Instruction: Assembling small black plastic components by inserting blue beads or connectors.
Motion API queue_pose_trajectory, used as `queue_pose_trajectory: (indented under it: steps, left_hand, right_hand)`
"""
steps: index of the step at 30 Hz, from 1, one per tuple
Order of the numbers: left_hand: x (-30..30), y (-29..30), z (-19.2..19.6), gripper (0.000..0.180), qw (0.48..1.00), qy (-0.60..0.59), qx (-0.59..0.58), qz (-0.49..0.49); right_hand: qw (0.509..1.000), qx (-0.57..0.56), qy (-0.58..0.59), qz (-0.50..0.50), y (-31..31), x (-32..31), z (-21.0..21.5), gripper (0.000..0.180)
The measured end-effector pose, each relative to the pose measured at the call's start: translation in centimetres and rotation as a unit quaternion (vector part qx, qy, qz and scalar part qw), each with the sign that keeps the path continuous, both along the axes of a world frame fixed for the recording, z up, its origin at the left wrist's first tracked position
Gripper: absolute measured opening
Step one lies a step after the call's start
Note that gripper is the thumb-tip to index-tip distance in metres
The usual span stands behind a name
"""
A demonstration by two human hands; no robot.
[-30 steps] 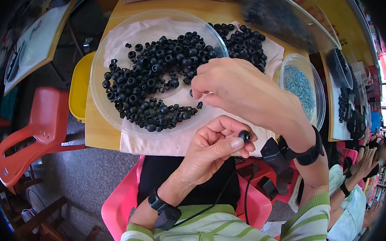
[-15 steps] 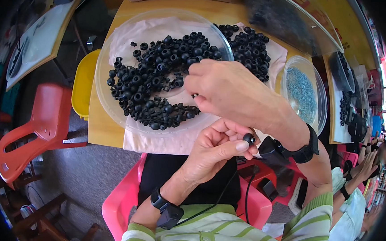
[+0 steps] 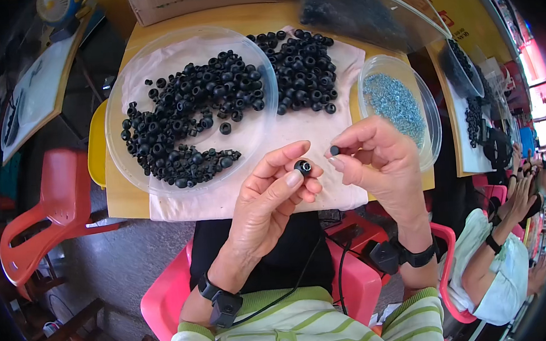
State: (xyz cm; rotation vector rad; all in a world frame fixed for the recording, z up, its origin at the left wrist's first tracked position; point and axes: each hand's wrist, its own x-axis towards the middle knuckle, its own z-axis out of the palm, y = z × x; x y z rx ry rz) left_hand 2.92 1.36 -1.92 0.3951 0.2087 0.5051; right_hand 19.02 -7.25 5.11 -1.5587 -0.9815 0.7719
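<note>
A yellow wooden desk (image 3: pixel 123 200) carries a white cloth (image 3: pixel 308 136). On the cloth sits a wide, shallow clear-plastic dish (image 3: pixel 116 99) heaped with matte black rubber rings (image 3: pixel 187 113), and beside it a smaller round clear tub (image 3: pixel 430 115) of tiny bluish metal pieces (image 3: pixel 395 102). Above the cloth's near edge, the left hand (image 3: pixel 269 202) pinches one black rubber ring (image 3: pixel 302 166) between thumb and forefinger, hole facing up. Just beside it, the right hand (image 3: pixel 380 156) nips a small dark stubby plug (image 3: pixel 334 150) at its fingertips.
</note>
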Motion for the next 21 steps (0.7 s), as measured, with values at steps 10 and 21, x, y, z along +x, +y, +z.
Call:
queue_pose_trajectory:
  steps: [10,21]
  left_hand:
    - [-0.5,-0.4,-0.6,0.024,0.997,0.026,0.072,0.028]
    - [-0.2,-0.9,0.3,0.026,0.991,0.085,0.101,0.034]
  right_hand:
    - [0.954,-0.035,-0.297,0.030,-0.2,0.2,-3.0,0.017]
    - [0.919,-0.051,-0.385,0.065,-0.1,-0.3,-2.3,0.018]
